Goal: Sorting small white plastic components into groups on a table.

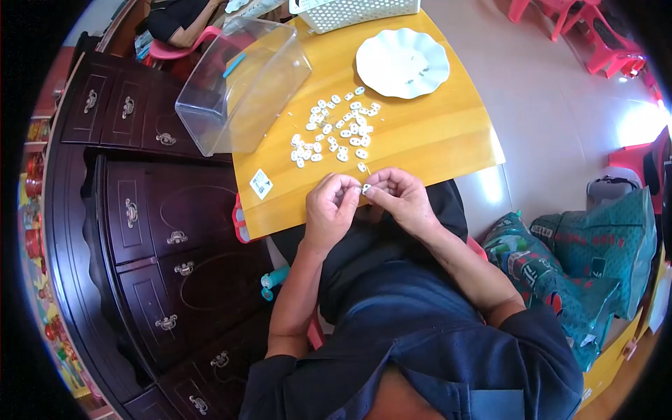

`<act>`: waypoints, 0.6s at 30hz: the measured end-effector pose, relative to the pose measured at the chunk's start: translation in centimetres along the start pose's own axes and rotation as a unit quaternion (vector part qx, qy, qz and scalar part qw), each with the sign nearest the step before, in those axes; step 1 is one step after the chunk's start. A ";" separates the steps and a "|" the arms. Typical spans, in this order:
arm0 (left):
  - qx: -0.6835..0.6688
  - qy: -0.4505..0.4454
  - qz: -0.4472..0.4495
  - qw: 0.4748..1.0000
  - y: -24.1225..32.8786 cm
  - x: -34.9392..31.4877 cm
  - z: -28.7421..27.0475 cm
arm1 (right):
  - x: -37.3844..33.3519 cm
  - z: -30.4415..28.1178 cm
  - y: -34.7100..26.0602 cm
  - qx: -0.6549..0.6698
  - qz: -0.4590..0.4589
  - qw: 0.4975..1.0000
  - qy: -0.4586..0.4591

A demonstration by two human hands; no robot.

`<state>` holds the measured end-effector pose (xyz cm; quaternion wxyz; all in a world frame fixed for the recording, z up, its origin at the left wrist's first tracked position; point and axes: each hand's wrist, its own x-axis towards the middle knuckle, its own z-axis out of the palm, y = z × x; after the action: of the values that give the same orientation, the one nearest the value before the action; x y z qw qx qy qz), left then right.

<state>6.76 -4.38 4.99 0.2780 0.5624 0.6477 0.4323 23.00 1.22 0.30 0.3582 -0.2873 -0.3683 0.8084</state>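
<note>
At the near edge of the yellow table (434,143), my left hand (332,203) and my right hand (404,199) meet with fingertips pinched. Between them is a small white oval piece with dark holes (366,187), which both hands grip. A thin yellowish strand seems to stick up by the right fingers; it is too fine to make out. Just beyond my fingertips lies one more white oval piece (362,167). Several like it are scattered in a loose pile (341,133) farther up the table.
A clear plastic bin (245,84) stands at the table's left, a blue tool (234,65) showing through it. A scalloped white plate (402,63) holds small bits. Beyond is a white basket (357,14). Dark drawers (168,210) flank the left; green sacks (595,238) lie right. Another person (183,24) sits far left.
</note>
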 end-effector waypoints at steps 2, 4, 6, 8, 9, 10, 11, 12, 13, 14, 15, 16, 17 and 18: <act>-0.012 0.006 0.001 1.000 -0.1 0.0 0.1 | 0.1 -0.1 0.1 0.009 0.005 1.000 -0.003; -0.039 0.028 -0.015 0.999 -0.3 0.1 0.1 | 0.2 -0.4 0.0 0.017 0.010 1.000 0.001; -0.036 0.022 -0.012 0.999 -0.3 0.1 0.2 | 0.2 -0.5 0.1 0.024 0.015 1.000 0.003; -0.032 0.018 -0.009 0.999 -0.3 0.1 0.3 | 0.3 -0.4 0.2 0.020 0.000 1.000 0.002; -0.041 0.014 -0.016 0.999 -0.3 0.0 0.4 | 0.3 -0.4 0.2 0.020 0.000 1.000 0.002; -0.049 0.011 -0.023 0.998 -0.4 0.0 0.5 | 0.3 -0.3 0.2 0.021 0.005 1.000 0.006; -0.048 0.010 -0.023 0.999 -0.4 -0.1 0.5 | 0.2 -0.3 0.2 0.022 0.010 1.000 0.009; -0.034 0.007 -0.014 0.999 -0.3 0.0 0.5 | 0.2 -0.2 0.1 0.022 0.010 1.000 0.009; -0.020 0.003 -0.006 1.000 -0.2 0.0 0.5 | 0.2 -0.2 0.0 0.017 0.010 1.000 0.011; -0.020 0.003 -0.006 1.000 -0.1 0.1 0.5 | 0.1 -0.2 -0.1 0.012 0.009 1.000 0.013; -0.011 0.003 -0.003 1.000 0.1 0.2 0.5 | 0.1 -0.2 -0.1 0.012 0.010 1.000 0.012; -0.003 0.003 -0.001 1.000 0.2 0.3 0.5 | 0.1 -0.2 -0.1 0.004 0.008 1.000 0.014; -0.003 0.003 -0.001 1.000 0.1 0.3 0.6 | 0.1 -0.2 -0.1 -0.004 0.006 1.000 0.016; 0.001 0.003 0.005 1.000 0.0 0.3 0.7 | 0.1 -0.2 0.0 -0.003 0.007 1.000 0.016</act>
<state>7.30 -3.93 4.74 0.2732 0.5653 0.6459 0.4343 23.11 1.37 0.14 0.3577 -0.3042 -0.3633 0.8047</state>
